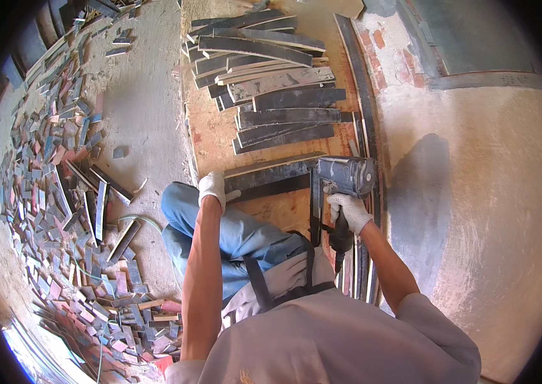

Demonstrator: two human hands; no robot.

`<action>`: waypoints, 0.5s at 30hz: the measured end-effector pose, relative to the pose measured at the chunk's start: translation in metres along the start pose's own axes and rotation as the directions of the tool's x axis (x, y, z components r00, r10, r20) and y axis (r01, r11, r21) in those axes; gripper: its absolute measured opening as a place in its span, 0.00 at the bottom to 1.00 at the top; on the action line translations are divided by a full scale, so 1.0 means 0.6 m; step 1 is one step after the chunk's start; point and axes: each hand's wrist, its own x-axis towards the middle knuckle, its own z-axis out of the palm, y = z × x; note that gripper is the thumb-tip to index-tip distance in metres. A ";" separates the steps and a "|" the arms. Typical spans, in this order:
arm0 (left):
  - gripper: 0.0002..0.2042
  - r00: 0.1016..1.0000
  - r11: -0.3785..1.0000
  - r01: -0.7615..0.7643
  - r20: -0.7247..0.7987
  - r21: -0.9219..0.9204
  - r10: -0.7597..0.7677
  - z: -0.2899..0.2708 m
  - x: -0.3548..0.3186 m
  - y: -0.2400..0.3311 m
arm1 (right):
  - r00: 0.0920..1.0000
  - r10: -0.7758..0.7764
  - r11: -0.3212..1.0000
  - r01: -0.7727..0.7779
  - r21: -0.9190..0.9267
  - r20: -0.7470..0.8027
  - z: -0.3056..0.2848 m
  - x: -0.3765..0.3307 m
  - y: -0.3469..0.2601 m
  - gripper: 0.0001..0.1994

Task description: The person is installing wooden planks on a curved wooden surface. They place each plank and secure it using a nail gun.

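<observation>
My left hand, in a white work glove, is closed around the left end of a dark-faced wooden strip that lies across the board in front of me. My right hand, gloved too, is wrapped round the handle of a black and grey nail gun. The gun's upright magazine stands at the strip's right end; whether its nose touches the wood is hidden. Just beyond lies a loose stack of similar dark strips, with pale cut edges.
The strips rest on an orange-brown board. Long dark battens run along its right side, beside a plastered wall with bare brick patches. To the left, a big heap of wood offcuts and a thin green hose cover the floor.
</observation>
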 end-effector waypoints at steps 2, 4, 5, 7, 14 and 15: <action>0.10 0.991 0.977 0.113 0.097 -0.181 -0.096 0.007 0.020 -0.002 | 0.998 -0.062 0.998 0.063 -0.022 0.014 0.005 0.008 -0.008 0.13; 0.11 0.990 0.996 -0.070 0.118 -0.055 0.076 0.021 0.080 -0.067 | 0.994 -0.035 0.999 0.033 0.017 0.104 0.008 0.015 -0.016 0.12; 0.12 0.991 0.931 0.118 0.103 -0.346 -0.087 0.053 0.058 -0.036 | 0.994 0.006 0.998 -0.013 0.066 0.110 -0.009 0.025 -0.008 0.12; 0.12 0.967 0.751 0.238 0.082 -0.615 -0.240 0.086 0.015 -0.006 | 0.991 0.062 0.996 -0.070 0.063 0.119 -0.028 0.015 0.004 0.14; 0.12 0.994 0.970 0.082 0.094 -0.230 -0.062 0.084 0.041 -0.032 | 0.977 -0.013 0.980 0.055 -0.193 0.215 -0.047 0.025 0.011 0.12; 0.12 0.994 0.982 -0.075 0.091 0.175 0.060 0.091 0.021 -0.005 | 0.974 -0.020 0.981 0.063 -0.185 0.225 -0.053 0.028 0.007 0.12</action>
